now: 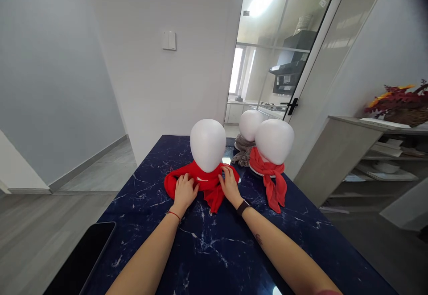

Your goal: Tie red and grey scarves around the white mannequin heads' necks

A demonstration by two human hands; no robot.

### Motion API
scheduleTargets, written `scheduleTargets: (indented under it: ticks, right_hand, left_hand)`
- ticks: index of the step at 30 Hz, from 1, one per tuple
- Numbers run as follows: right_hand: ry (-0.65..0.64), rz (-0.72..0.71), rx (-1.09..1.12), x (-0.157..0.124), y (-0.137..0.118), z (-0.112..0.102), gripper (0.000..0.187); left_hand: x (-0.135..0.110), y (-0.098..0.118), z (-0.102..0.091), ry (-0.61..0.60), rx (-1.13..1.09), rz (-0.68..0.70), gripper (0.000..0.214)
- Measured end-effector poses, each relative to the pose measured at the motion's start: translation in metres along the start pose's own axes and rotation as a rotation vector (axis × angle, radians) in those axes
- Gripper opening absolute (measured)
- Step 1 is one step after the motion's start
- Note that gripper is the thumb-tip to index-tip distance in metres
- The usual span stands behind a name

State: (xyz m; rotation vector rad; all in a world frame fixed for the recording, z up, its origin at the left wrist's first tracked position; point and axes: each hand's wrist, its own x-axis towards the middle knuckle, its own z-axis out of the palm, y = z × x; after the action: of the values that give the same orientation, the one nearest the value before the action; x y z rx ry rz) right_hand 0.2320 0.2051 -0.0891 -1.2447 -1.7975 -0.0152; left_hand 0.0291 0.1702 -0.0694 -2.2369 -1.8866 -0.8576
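Observation:
A white mannequin head [207,144] stands on the dark blue marbled table [214,250] with a red scarf [212,192] draped around its neck. My left hand [183,191] lies on the scarf's left side, fingers stretched flat on the cloth. Resting on the scarf's right side near the neck is my right hand [230,184], fingers curled lightly on the fabric. A black watch sits on my right wrist and a red string on my left.
To the right stands a second white head [274,141] wearing a knotted red scarf [272,183]. Behind it is a third head [250,124] with a grey scarf [243,152]. A dark tablet [83,257] lies at the table's left front edge. Shelves stand at right.

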Motion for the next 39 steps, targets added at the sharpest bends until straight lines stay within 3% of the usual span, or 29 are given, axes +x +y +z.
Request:
scheduleTargets:
  ticks: [4,6,13,17,22,28,34,39]
  right_hand:
    - [-0.01,0.089,0.144,0.0,0.014,0.01,0.037]
    - [-0.05,0.128,0.215,0.004,0.021,0.014,0.037]
    - [0.001,0.356,0.289,0.041,0.039,0.04,0.034]
    - [0.044,0.402,0.305,0.044,0.036,0.053,0.038]
    - [0.041,0.401,0.392,0.038,0.036,0.05,0.036]
    - [0.003,0.379,0.529,0.038,0.039,0.046,0.029]
    - [-0.037,0.341,0.624,0.039,0.035,0.039,0.026]
    - [-0.05,0.355,0.594,0.038,0.034,0.039,0.031]
  left_hand:
    - [0.003,-0.005,0.01,0.023,-0.337,-0.01,0.016]
    - [0.004,-0.008,0.012,0.063,-0.388,-0.029,0.012]
    - [0.009,-0.021,0.024,0.231,-0.631,-0.249,0.03]
    - [0.013,-0.025,0.028,0.179,-0.611,-0.223,0.038]
    - [0.013,-0.018,0.028,0.088,-0.496,-0.129,0.057]
    - [0.012,-0.014,0.027,0.106,-0.453,-0.14,0.049]
    - [0.011,-0.012,0.02,0.145,-0.467,-0.136,0.027]
    - [0.011,-0.013,0.017,0.192,-0.457,-0.164,0.031]
